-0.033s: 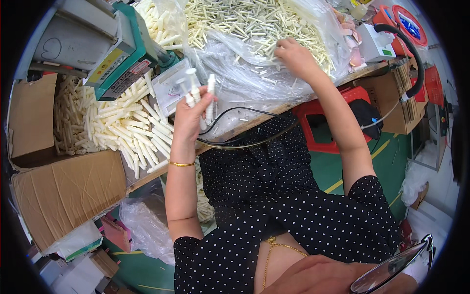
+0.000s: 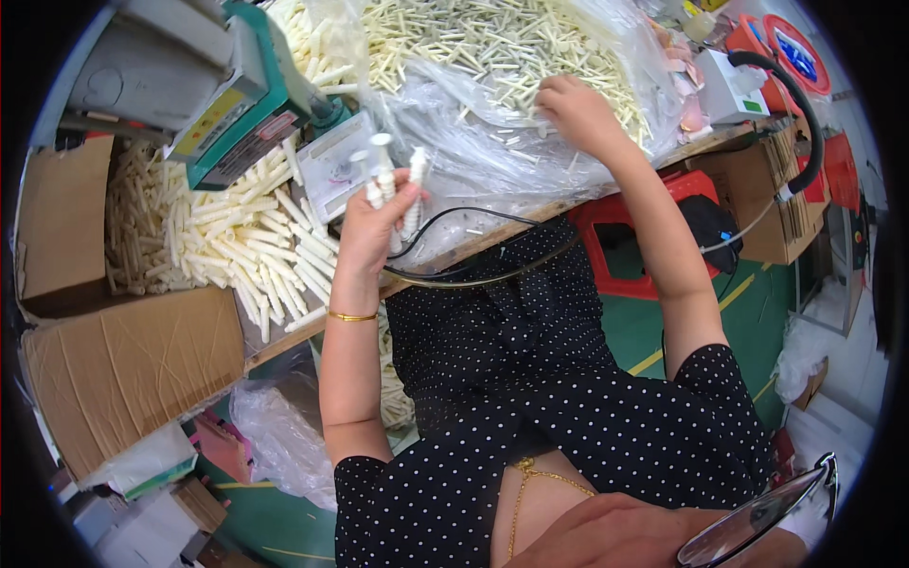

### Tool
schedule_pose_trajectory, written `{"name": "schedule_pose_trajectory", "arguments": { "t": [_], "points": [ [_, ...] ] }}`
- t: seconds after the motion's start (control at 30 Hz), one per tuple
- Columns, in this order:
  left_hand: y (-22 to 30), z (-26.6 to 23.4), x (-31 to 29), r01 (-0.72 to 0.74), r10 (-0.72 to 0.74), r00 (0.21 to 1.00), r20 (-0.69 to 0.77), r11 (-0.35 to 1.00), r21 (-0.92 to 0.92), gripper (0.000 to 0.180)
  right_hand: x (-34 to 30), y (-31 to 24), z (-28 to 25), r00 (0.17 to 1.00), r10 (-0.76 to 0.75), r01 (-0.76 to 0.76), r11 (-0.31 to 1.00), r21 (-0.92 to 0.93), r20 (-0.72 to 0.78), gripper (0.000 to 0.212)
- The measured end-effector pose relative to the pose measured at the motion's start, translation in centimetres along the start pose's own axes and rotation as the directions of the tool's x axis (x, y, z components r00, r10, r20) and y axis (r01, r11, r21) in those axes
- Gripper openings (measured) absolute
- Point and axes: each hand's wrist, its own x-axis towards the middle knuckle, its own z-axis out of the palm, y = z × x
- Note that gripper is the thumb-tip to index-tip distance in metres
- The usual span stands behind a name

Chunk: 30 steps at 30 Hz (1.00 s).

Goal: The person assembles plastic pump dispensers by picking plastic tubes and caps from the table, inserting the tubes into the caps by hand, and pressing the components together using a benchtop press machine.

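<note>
Several white tubes [image 2: 388, 180] are held upright in the closed left hand [image 2: 371, 227], while loose sticks [image 2: 492, 47] are pinched by the right hand [image 2: 579, 112] just ahead.

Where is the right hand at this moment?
In the head view, the right hand is upper centre, reaching into the clear plastic bag of small cream sticks.
</note>
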Motion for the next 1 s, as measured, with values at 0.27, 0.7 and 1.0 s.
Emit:
{"name": "schedule_pose_trajectory", "arguments": {
  "t": [0.27, 0.7, 1.0],
  "points": [
    [0.6, 1.0, 0.0, 0.026, -0.063, 0.969, 0.239, 0.988, 0.153, 0.027, 1.6, -7.5, -3.9, 0.993, -0.118, 0.103, 0.783, 0.613, -0.015, 0.016],
    [1.1, -0.7, -0.1, -0.099, -0.042, 0.943, 0.331, 0.913, 0.397, 0.022, 2.0, -8.5, -3.9, 0.922, -0.385, 0.323, 0.819, 0.474, 0.036, 0.021],
    [0.1, -1.0, -0.5, -0.249, 0.087, 0.953, 0.292, 0.776, 0.579, 0.023, 2.1, -10.2, -4.2, 0.930, -0.345, 0.245, 0.837, 0.489, 0.126, 0.015]
  ]
}}
